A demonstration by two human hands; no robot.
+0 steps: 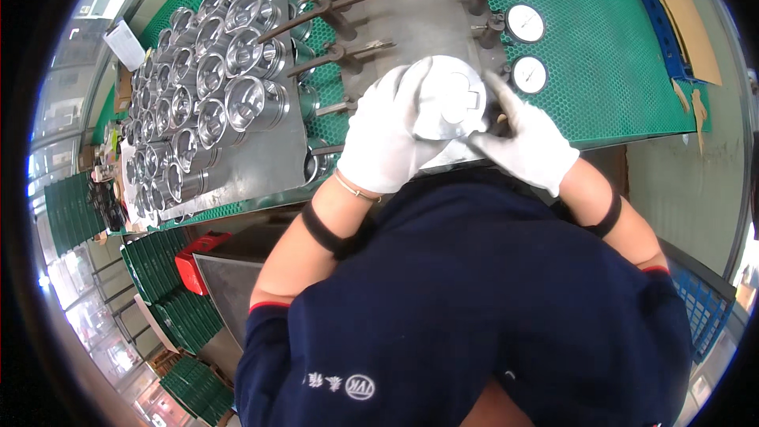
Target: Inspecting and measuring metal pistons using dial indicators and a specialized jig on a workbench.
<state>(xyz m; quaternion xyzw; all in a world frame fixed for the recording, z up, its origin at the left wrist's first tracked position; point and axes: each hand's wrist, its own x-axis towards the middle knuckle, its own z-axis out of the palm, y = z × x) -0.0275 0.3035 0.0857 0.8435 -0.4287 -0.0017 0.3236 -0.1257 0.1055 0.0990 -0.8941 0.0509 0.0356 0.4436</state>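
A shiny round engine piston (452,103) is held at the near end of the metal plate, its pale top face showing a notched recess. My left hand (386,133), in a white glove, wraps round the piston's left side. On the other side is my gloved right hand (534,142), with thumb and fingers spread beside the piston's right edge. Its fingertips are slightly blurred, and whether they touch the piston I cannot tell. The piston's underside is hidden.
Several upright pistons (257,103) fill a metal sheet (261,162) at the left. Clamp-like stands (336,55) flank the worn metal plate (411,12), with dial gauges (530,75) along its right. Green mesh matting (601,55) covers the bench. Cardboard (680,16) leans at the far right.
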